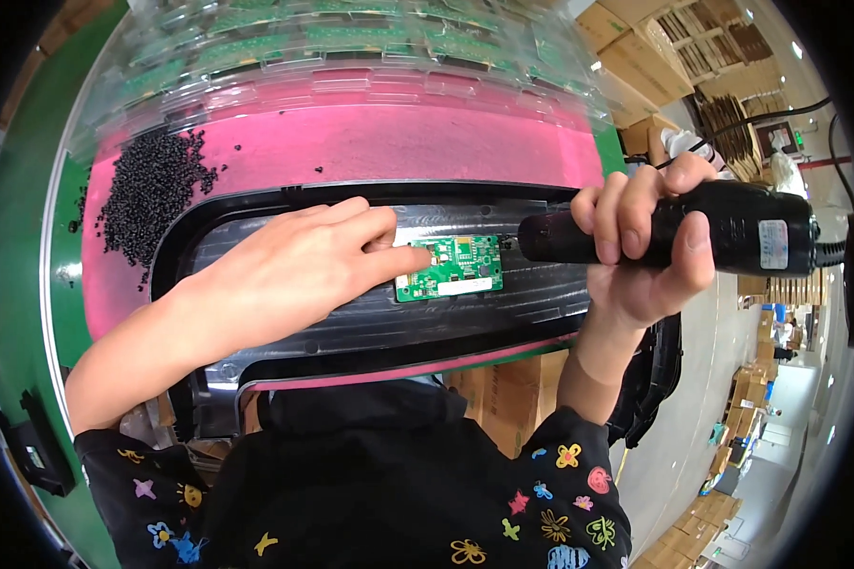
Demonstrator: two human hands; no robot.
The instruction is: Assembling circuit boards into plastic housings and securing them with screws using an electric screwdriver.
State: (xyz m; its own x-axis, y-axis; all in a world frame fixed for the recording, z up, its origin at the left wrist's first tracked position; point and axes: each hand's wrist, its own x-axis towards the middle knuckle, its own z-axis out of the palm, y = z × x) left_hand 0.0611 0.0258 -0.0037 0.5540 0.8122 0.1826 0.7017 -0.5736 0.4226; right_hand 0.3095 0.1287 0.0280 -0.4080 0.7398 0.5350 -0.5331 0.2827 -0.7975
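A black electric screwdriver (745,232) lies nearly level in my right hand (645,228), whose fingers and thumb wrap round its body. Its narrower front end points left, at the right edge of a green circuit board (470,270). That board sits inside a long black plastic housing (351,327) with a raised rim. My left hand (323,248) reaches over the housing with its fingers curled, and a fingertip presses on the board's left part. What lies under the curled fingers is hidden. I cannot make out whether the screwdriver's tip touches a screw.
A heap of small black screws (152,190) lies on the pink mat (399,137) at the left, with a few strays. Clear plastic trays (351,47) with green boards are stacked at the back. A black cable runs from the screwdriver. Cardboard boxes (636,66) stand beyond, at right.
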